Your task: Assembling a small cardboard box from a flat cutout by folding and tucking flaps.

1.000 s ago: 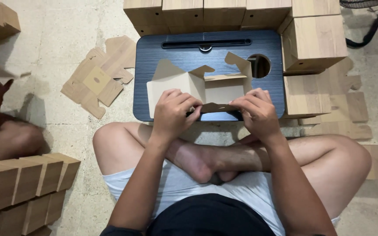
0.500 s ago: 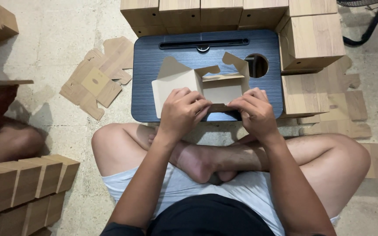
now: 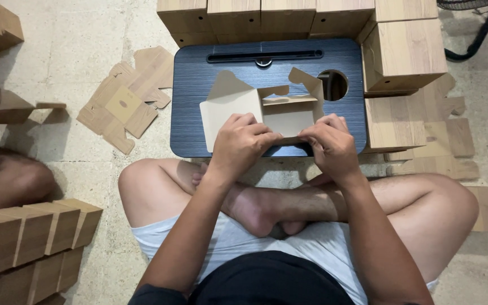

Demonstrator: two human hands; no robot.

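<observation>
While we sit cross-legged at the dark lap tray (image 3: 199, 101), our left hand (image 3: 243, 141) and right hand (image 3: 330, 144) both pinch the near edge of the half-folded cardboard box (image 3: 280, 113). It lies just ahead of our 2 hands, long axis left-to-right, flaps up, neither hand nearer.
</observation>
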